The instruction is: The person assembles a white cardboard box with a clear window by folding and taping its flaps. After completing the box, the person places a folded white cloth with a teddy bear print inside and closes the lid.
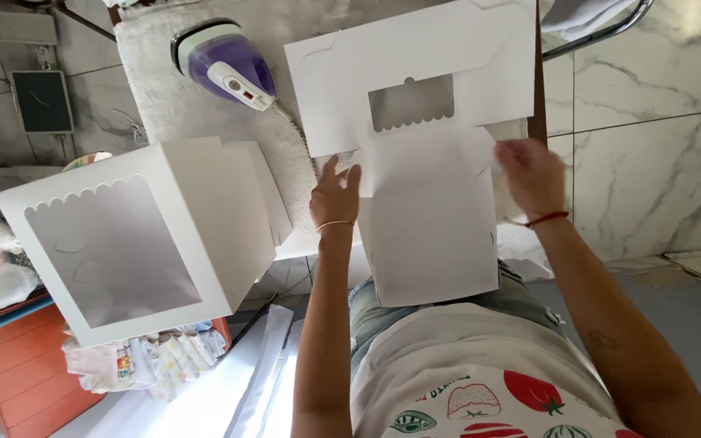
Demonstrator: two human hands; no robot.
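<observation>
1. Nearest the camera, a white shirt point(480, 365) printed with fruit fills the bottom edge, with both forearms reaching up from it.
2. I see the flat white cardboard box blank point(427, 162) lying on the towel-covered board point(172, 97), its lower panel hanging over the lap.
3. At 9 o'clock of the blank, the left hand point(334, 199) grips the panel edge, fingers upright and close together.
4. At 3 o'clock, the right hand point(529, 174) pinches the opposite flap; it is blurred.
5. I judge the card light, stiff along its panels, easily creased, best held at the scored fold lines.
6. At 10 o'clock sit a purple iron point(225, 65) and a finished windowed box point(135, 239).
</observation>
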